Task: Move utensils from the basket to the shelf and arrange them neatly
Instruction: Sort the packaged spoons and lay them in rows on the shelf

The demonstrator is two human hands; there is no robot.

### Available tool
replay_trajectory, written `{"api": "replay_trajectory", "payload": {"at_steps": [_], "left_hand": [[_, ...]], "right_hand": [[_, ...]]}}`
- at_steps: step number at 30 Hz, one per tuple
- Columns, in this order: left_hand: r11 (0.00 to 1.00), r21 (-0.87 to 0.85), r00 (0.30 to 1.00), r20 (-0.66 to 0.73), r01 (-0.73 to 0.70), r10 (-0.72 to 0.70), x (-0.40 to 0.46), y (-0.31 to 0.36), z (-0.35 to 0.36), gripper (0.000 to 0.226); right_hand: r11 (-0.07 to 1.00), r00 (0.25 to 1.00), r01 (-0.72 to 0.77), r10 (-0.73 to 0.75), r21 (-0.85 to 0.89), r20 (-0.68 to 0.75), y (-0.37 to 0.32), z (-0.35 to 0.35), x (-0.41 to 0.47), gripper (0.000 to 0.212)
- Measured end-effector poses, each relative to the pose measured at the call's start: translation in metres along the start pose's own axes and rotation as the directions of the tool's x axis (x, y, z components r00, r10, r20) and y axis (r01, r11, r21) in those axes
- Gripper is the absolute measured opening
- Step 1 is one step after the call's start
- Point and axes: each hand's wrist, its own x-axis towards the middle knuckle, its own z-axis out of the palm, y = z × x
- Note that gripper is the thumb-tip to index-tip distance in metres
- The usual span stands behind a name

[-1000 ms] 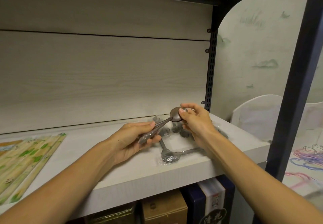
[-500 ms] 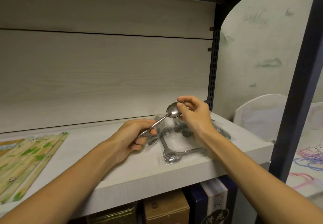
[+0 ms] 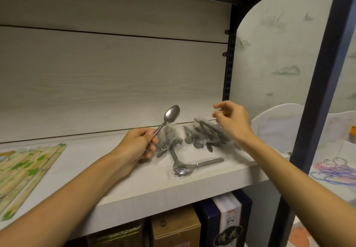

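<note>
My left hand [image 3: 135, 145] grips the handle of a bare metal spoon [image 3: 170, 115], whose bowl points up and to the right above the white shelf board [image 3: 192, 185]. My right hand [image 3: 232, 120] hovers to the right of the spoon with fingers loosely apart and nothing in them. Below both hands lie several spoons wrapped in clear plastic [image 3: 204, 136] in a loose heap. Two more wrapped spoons [image 3: 183, 166] lie crossed near the shelf's front edge. The basket is not in view.
Packs of wrapped bamboo chopsticks [image 3: 25, 171] lie on the shelf's left end. A black upright post [image 3: 317, 84] stands at the right. Boxes [image 3: 227, 219] fill the shelf below. Beyond the post are white dividers [image 3: 277, 129] and coloured wire hangers [image 3: 335, 171].
My right hand let go of the spoon's bowl and moved right. My left hand tilted the spoon up and shifted it slightly left.
</note>
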Motion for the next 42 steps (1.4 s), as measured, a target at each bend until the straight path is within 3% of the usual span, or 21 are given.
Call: {"api": "replay_trajectory", "payload": {"at_steps": [3, 6, 10, 14, 18, 21, 25, 28, 30, 32, 33, 36, 42], "left_hand": [[0.976, -0.199, 0.996, 0.025, 0.086, -0.083, 0.003, 0.004, 0.002, 0.024], [0.939, -0.328, 0.994, 0.034, 0.108, -0.103, 0.006, 0.006, 0.002, 0.022], [0.909, -0.405, 0.995, 0.062, 0.102, -0.084, 0.004, 0.008, 0.004, 0.017], [0.914, -0.393, 0.995, 0.067, 0.095, -0.075, 0.001, 0.008, 0.002, 0.016], [0.931, -0.357, 0.997, 0.037, 0.076, -0.067, -0.002, 0.007, -0.001, 0.017], [0.934, -0.350, 0.997, 0.012, 0.071, -0.071, 0.000, 0.007, -0.004, 0.020], [0.940, -0.336, 0.998, -0.020, 0.053, -0.064, 0.002, 0.007, -0.003, 0.020], [0.949, -0.311, 0.997, -0.020, 0.059, -0.069, 0.001, 0.006, 0.000, 0.019], [0.952, -0.299, 0.997, -0.022, 0.066, -0.076, 0.000, 0.006, 0.000, 0.018], [0.954, -0.293, 0.997, -0.027, 0.064, -0.076, -0.001, 0.006, 0.000, 0.016], [0.954, -0.294, 0.997, -0.030, 0.062, -0.074, -0.001, 0.005, 0.000, 0.016], [0.957, -0.284, 0.997, -0.029, 0.061, -0.073, 0.000, 0.005, 0.001, 0.014], [0.957, -0.282, 0.997, -0.012, 0.064, -0.070, 0.000, 0.005, 0.005, 0.012]], "right_hand": [[0.967, 1.000, -0.002, 0.002, -0.255, 0.002, 0.017, -0.024, 0.004, 0.014], [0.933, 0.993, 0.004, 0.040, -0.359, 0.114, 0.026, -0.028, 0.002, 0.012], [0.887, 0.981, 0.072, 0.021, -0.457, 0.194, 0.029, -0.020, -0.001, 0.021], [0.822, 0.945, 0.100, 0.098, -0.560, 0.312, 0.029, -0.009, -0.002, 0.032], [0.874, 0.936, 0.107, 0.072, -0.473, 0.344, 0.023, -0.001, -0.004, 0.016], [0.917, 0.936, 0.112, 0.032, -0.382, 0.350, 0.015, 0.006, -0.006, 0.015], [0.994, 0.859, 0.049, 0.008, -0.098, 0.512, 0.000, 0.014, -0.016, 0.011], [0.997, 0.805, 0.075, -0.062, 0.003, 0.590, -0.010, 0.014, -0.021, 0.017], [0.989, 0.856, 0.137, -0.087, -0.063, 0.509, -0.008, 0.011, -0.016, 0.012], [0.947, 0.897, 0.190, -0.061, -0.257, 0.437, -0.002, 0.003, -0.011, 0.008], [0.918, 0.892, 0.199, -0.024, -0.342, 0.452, 0.000, -0.002, -0.010, 0.004], [0.842, 0.830, 0.236, 0.084, -0.484, 0.552, 0.004, -0.007, -0.017, 0.029], [0.899, 0.868, 0.124, 0.107, -0.420, 0.486, 0.009, 0.006, -0.020, 0.014]]}}
